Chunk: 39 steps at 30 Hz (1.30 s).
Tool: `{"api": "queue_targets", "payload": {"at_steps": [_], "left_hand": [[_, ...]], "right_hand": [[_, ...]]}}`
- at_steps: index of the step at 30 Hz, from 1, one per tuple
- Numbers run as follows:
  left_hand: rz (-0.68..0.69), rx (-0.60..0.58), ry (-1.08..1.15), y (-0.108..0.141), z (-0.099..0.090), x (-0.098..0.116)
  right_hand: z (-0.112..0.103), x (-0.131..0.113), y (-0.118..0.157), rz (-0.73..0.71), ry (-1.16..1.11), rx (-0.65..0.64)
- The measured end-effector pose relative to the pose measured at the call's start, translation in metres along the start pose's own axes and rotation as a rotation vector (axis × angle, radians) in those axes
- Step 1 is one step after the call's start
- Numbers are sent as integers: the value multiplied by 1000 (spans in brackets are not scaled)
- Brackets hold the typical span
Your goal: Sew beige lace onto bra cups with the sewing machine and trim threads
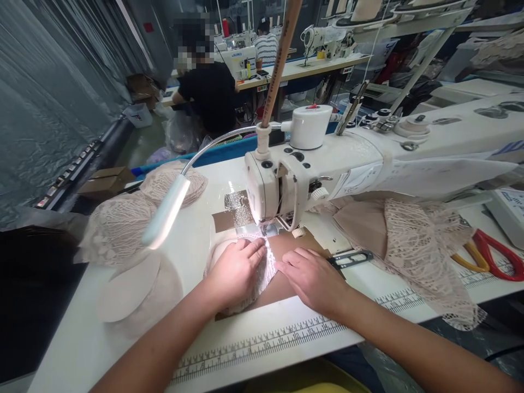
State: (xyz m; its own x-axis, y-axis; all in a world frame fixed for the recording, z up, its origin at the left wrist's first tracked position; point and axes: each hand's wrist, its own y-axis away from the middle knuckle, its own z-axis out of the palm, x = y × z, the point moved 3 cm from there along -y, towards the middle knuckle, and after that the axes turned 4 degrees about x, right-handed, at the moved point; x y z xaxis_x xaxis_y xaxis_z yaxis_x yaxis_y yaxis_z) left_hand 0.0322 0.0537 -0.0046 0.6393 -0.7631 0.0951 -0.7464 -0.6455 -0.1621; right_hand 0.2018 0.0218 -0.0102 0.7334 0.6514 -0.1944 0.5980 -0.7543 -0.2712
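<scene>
A beige lace cup piece (265, 273) lies under the needle area of a white sewing machine (266, 185), on a brown sheet (280, 292). My left hand (235, 270) rests flat on the piece, its fingers extended toward the presser foot. At the piece's right edge, my right hand (309, 275) touches the fabric with its fingertips, the fingers bent and close together; whether they pinch the edge is hard to see. A lit lamp (166, 210) on a bendy neck hangs left of the machine head.
Lace cups (118, 226) and smooth beige cups (129, 289) lie left. Black thread snips (354, 258), lace fabric (409, 245) and red-handled scissors (495, 256) are right. A printed ruler (266, 349) runs along the front edge. A person in black (207, 95) sits beyond.
</scene>
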Motion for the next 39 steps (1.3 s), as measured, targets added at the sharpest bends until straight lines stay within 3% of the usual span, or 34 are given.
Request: {"api": "queue_targets", "payload": {"at_steps": [5, 9, 16, 24, 39], "left_hand": [[15, 17, 18, -6, 0, -13], [37, 36, 46, -11, 0, -23], [50, 32, 16, -20, -1, -37], [92, 45, 72, -8, 3, -23], [73, 70, 98, -23, 7, -50]], "right_hand": [[-3, 4, -14, 45, 0, -126], [-9, 6, -28, 54, 22, -154], [-3, 12, -35, 75, 59, -104], [4, 15, -30, 25, 43, 18], [8, 25, -37, 106, 70, -46]]}}
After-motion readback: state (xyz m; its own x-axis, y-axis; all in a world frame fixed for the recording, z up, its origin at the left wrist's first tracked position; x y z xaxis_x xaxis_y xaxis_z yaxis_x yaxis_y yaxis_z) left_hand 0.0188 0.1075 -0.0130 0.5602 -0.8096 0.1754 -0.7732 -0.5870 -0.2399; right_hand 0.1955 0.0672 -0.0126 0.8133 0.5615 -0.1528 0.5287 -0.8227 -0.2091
